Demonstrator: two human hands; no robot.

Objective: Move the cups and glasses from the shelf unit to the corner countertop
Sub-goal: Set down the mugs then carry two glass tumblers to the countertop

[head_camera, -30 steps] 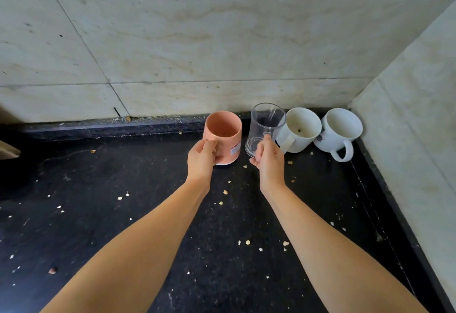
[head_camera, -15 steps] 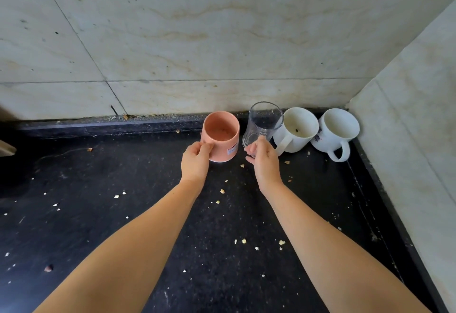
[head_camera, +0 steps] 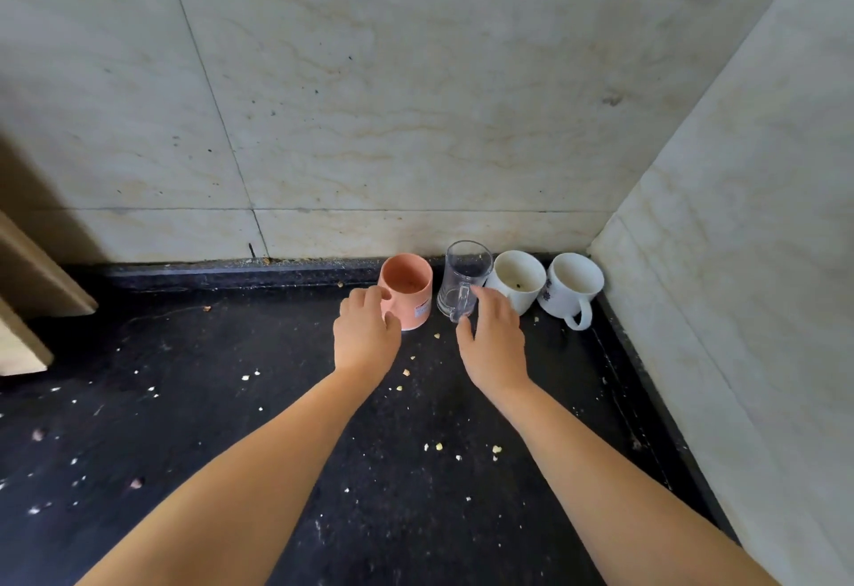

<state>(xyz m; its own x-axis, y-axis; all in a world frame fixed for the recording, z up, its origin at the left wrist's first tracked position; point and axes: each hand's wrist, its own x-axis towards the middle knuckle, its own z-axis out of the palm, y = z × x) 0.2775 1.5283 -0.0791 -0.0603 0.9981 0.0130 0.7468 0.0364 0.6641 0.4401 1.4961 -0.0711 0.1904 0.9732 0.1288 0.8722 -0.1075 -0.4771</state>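
The pink cup (head_camera: 406, 290) is partly hidden by the loosely opened left hand (head_camera: 366, 337); the glass mug (head_camera: 463, 279) is just touched by the right hand (head_camera: 493, 339), nothing gripped

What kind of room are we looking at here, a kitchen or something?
Most likely a home kitchen corner. A dark stone countertop scattered with crumbs meets pale tiled walls, and a pink cup, a glass mug and two white mugs stand in a row against the back wall.
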